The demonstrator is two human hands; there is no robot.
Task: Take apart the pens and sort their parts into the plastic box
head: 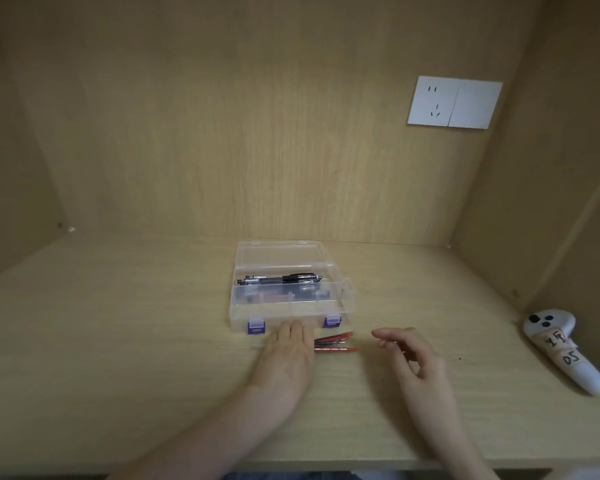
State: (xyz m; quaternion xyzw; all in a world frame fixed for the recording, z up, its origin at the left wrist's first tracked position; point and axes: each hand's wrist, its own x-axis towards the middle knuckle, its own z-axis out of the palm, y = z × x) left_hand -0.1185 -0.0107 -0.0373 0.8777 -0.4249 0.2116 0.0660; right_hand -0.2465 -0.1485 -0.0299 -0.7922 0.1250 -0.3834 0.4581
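A clear plastic box [347,299] with purple latches stands closed on the wooden desk, near the middle. Black pens [281,279] lie on top of its lid toward the back. Red pens [336,342] lie on the desk just in front of the box's right latch. My left hand [288,355] lies flat with straight fingers, its tips touching the box's front edge, right beside the red pens. My right hand [413,355] hovers to the right of the red pens with loosely curled fingers, holding nothing.
A white handheld controller [565,351] with taped labels lies at the desk's far right. A white wall socket [454,102] sits on the back panel. Wooden side walls enclose the desk left and right.
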